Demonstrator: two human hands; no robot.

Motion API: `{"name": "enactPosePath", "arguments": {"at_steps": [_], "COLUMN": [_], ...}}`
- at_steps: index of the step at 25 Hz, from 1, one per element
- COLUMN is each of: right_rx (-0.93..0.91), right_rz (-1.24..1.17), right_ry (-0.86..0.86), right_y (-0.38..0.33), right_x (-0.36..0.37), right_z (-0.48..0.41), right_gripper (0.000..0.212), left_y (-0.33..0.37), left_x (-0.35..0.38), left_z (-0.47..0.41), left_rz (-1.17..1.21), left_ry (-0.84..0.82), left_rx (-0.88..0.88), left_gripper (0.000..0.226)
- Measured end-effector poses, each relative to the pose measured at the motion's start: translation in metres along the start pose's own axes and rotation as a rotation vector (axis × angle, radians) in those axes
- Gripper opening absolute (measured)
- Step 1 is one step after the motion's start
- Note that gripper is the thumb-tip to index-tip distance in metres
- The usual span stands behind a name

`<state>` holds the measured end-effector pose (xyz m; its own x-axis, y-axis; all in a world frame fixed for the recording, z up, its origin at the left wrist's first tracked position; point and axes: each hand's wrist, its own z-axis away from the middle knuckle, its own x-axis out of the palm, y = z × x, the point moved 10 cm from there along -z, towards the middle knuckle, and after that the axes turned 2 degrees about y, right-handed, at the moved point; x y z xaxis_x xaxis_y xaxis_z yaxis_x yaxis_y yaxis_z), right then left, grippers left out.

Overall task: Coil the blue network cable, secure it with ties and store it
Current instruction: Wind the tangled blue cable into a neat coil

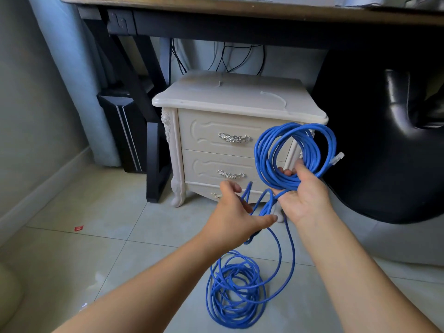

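My right hand (304, 195) grips a coil of the blue network cable (266, 152), several loops wide, held up in front of the cabinet. A clear plug (338, 157) sticks out at the coil's right side. From the coil the cable drops past my left hand (234, 213), whose fingers are loosely spread with a strand running through them. The rest of the cable lies in a loose pile (236, 288) on the floor between my forearms.
A cream two-drawer cabinet (228, 102) stands under a wooden desk (240, 8). A black chair (396, 140) fills the right side. A dark computer tower (125, 131) and desk leg stand left. A red scrap (78, 228) lies on the tiled floor.
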<state>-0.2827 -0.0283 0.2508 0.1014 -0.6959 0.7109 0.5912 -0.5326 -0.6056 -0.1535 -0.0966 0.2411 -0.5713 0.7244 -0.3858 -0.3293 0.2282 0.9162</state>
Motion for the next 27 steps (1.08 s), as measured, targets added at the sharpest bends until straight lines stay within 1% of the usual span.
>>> {"name": "enactPosePath", "arguments": {"at_steps": [1,3,4,5,8,10,12,16,18,21,24,27], "right_rx": [0.004,0.003,-0.002,-0.007,-0.019,-0.017,-0.046,-0.136,-0.172,-0.200,-0.181,-0.121], "right_rz": [-0.005,-0.005,-0.003,0.001,0.020,0.031,0.102,0.296,0.383,0.574,0.836,1.015], "right_ry": [-0.002,0.005,0.008,0.007,0.020,0.051,0.090,0.132,0.136,0.115,0.079,0.053], "right_y": [0.001,0.002,0.001,0.000,-0.006,-0.008,-0.011,-0.023,-0.029,-0.030,-0.026,-0.017], "right_x": [0.000,0.000,0.000,0.000,-0.001,-0.007,-0.011,-0.014,-0.015,-0.014,-0.015,-0.017], "right_z": [0.000,0.001,0.002,0.003,0.001,-0.002,-0.004,0.000,0.000,-0.001,-0.005,-0.009], "right_gripper": [0.033,0.034,0.034,0.034,0.033,0.032,0.030,0.023,0.020,0.016,0.024,0.028], "left_y": [-0.002,-0.005,-0.008,-0.010,-0.009,-0.009,-0.010,-0.012,-0.012,-0.013,-0.013,-0.008], "left_x": [0.001,0.005,0.006,0.006,0.004,0.003,0.003,-0.004,-0.008,-0.017,-0.029,-0.036], "left_z": [-0.001,-0.003,-0.004,-0.005,-0.005,-0.005,-0.005,-0.008,-0.009,-0.010,-0.014,-0.016], "left_rz": [0.037,0.149,0.229,0.313,0.538,0.625,0.677,0.866,0.879,0.798,0.695,0.686], "left_ry": [-0.009,-0.085,-0.125,-0.158,-0.243,-0.277,-0.279,-0.253,-0.236,-0.158,-0.019,0.043], "left_rx": [-0.037,-0.098,-0.122,-0.140,-0.171,-0.201,-0.224,-0.282,-0.295,-0.270,-0.207,-0.149], "left_gripper": [0.057,0.029,0.021,0.018,0.014,0.014,0.018,0.024,0.026,0.021,0.017,0.015]}}
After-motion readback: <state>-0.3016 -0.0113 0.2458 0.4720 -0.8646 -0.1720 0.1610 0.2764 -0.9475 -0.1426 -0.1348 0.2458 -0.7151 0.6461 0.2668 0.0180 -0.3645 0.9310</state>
